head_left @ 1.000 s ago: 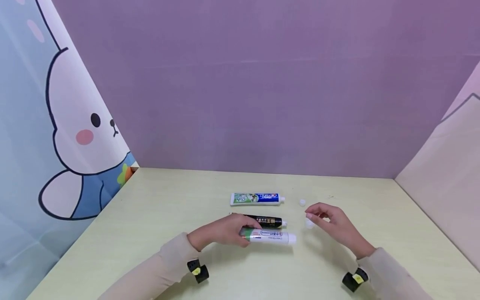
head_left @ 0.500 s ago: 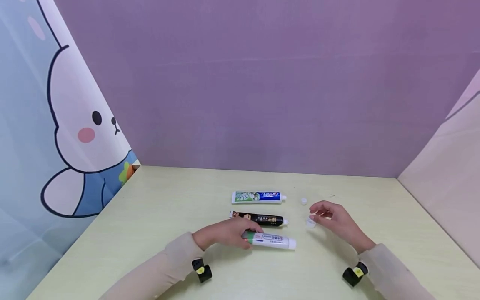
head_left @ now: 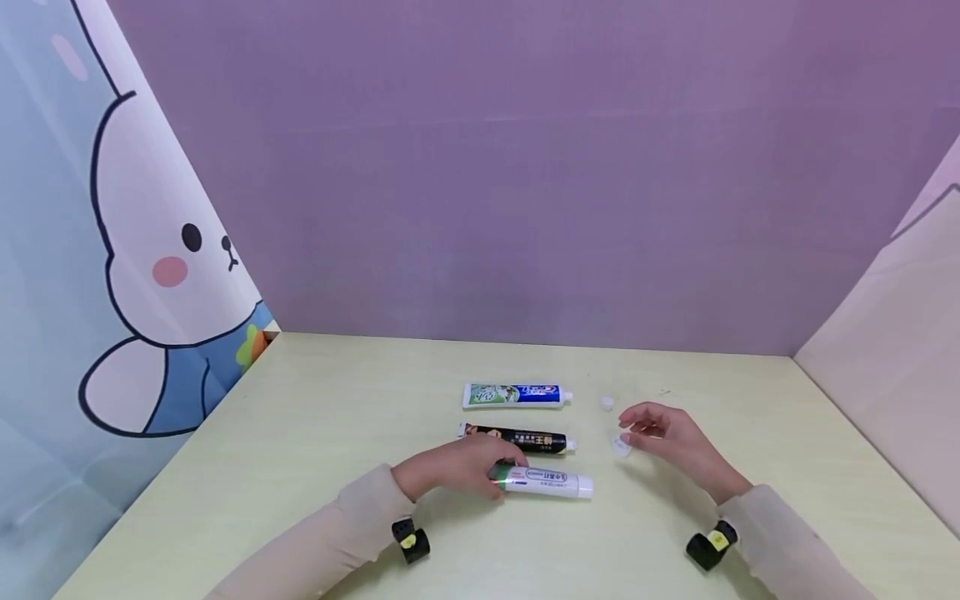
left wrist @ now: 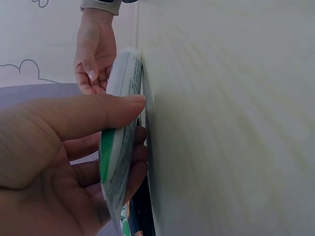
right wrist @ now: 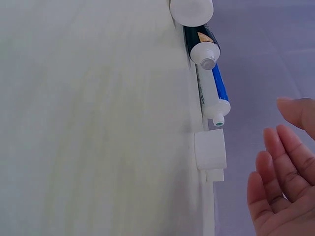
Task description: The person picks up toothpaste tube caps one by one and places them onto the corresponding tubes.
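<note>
My left hand grips the rear of a white and green toothpaste tube, capped end to the right. The left wrist view shows the thumb on one face of this tube and the fingers curled behind it. My right hand is just above and right of a white cap standing on the table. Seen from the right wrist, its relaxed fingers are apart from that cap. Behind the held tube lie a black toothpaste tube and a blue and green one, both uncapped.
A second, smaller white cap sits farther back, right of the blue and green tube's nozzle. The pale table ends at a purple backdrop. Printed cloth with a rabbit hangs at the left.
The white and green tube has come slightly toward me, leaving a wider gap to the black tube. My right hand has shifted a little right, showing more of the nearer cap.
</note>
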Tool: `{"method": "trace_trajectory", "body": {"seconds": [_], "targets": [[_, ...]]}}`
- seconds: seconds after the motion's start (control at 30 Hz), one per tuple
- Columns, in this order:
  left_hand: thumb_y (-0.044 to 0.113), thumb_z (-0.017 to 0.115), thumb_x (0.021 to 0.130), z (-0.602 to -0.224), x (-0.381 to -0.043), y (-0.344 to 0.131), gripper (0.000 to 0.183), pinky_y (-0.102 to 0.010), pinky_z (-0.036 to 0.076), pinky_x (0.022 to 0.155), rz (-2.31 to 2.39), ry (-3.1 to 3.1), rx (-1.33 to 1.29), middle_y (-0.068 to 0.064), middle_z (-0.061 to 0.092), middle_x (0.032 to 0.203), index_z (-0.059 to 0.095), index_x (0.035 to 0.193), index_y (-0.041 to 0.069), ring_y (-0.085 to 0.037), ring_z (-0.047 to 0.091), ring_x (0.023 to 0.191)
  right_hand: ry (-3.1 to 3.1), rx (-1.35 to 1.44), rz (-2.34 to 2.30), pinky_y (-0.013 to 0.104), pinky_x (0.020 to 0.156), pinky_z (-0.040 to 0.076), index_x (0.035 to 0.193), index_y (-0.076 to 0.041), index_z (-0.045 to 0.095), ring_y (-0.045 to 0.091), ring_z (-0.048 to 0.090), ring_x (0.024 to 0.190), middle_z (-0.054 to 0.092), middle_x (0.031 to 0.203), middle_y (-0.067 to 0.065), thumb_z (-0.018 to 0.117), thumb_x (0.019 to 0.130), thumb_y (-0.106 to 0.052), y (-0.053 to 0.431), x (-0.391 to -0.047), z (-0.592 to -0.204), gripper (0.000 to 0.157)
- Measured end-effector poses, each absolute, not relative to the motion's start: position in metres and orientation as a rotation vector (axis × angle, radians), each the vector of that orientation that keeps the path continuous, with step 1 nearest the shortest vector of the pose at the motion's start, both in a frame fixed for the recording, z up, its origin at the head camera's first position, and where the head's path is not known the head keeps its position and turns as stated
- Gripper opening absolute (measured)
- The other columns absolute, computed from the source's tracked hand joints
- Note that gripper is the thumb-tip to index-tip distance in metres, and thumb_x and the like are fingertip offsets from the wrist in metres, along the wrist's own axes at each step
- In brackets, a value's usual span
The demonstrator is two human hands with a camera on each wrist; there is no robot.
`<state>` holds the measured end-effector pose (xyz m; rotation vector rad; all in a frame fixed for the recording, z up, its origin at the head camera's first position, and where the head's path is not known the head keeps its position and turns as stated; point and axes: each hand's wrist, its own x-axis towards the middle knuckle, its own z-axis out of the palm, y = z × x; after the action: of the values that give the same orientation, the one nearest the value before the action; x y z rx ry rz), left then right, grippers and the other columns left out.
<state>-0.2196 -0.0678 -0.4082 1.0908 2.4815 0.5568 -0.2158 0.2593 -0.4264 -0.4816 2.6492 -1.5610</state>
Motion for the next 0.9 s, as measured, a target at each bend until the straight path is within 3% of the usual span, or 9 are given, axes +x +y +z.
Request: {"method": "trace_trajectory", "body": {"seconds": [0.4,0.9], "targets": [[0.008,0.08,0.07,-0.4112,-0.2183,-0.0638,0.051,-0.02,0.041,0.083,0.455,2.548,1.111,0.009,0.063,0.109,0.063,0.117,0.017,0.0,0.049,0.088,2.61,-0.469,-1.503,0.018,0.085,0.046,0.114,0.003,0.058,0.03,0.056,0.107,0.06,0.116,0.019,0.069,0.085,-0.017,0.2625,-0.2195,-0.4275,0.037],[0.012,0.083,0.067,-0.4101,-0.218,-0.0614,0.051,-0.021,0.04,0.085,0.426,2.571,1.093,0.01,0.065,0.106,0.066,0.114,0.018,0.0,0.05,0.089,2.512,-0.404,-1.54,0.02,0.082,0.047,0.118,0.006,0.053,0.022,0.054,0.104,0.057,0.118,0.022,0.071,0.083,-0.013,0.2632,-0.2199,-0.4311,0.043]]}}
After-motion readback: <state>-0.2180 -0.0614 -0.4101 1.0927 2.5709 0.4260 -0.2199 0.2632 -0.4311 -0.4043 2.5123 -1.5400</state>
